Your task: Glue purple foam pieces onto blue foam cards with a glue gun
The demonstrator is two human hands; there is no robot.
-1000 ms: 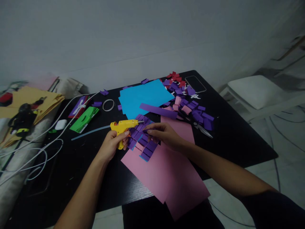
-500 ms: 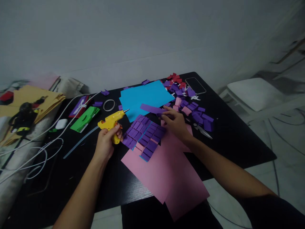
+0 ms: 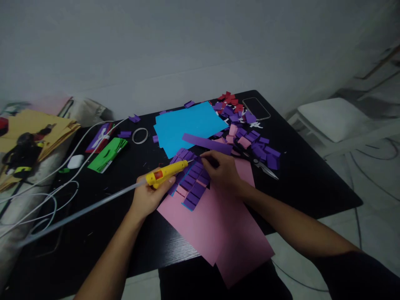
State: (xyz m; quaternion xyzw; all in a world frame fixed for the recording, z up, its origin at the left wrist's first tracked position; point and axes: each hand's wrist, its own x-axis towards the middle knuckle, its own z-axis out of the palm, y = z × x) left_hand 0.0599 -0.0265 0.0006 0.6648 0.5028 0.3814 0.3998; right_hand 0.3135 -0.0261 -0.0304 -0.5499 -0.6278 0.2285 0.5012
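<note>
My left hand (image 3: 150, 193) is wrapped around a yellow glue gun (image 3: 167, 171) with a long clear glue stick (image 3: 90, 204) out of its back. The nozzle points right, over the blue card covered in rows of purple and pink folded paper pieces (image 3: 195, 187). Close to the nozzle tip, my right hand (image 3: 223, 171) has thumb and finger pinched at the far right corner of this card. What lies between those fingertips is too small to make out. Just beyond the right knuckles is a purple paper strip (image 3: 203, 142). Pink sheets (image 3: 218, 225) lie under the card.
Blue sheets (image 3: 190, 125) lie at the back. Loose purple pieces (image 3: 262, 152), scissors (image 3: 265, 168) and a phone (image 3: 256, 108) are on the right. A tape roll (image 3: 140, 136), green paper (image 3: 108, 155) and white cables (image 3: 73, 183) are on the left.
My left hand has swung the glue gun right, over the purple pieces. My right hand has come off the purple strip and moved slightly nearer, to the card's corner.
</note>
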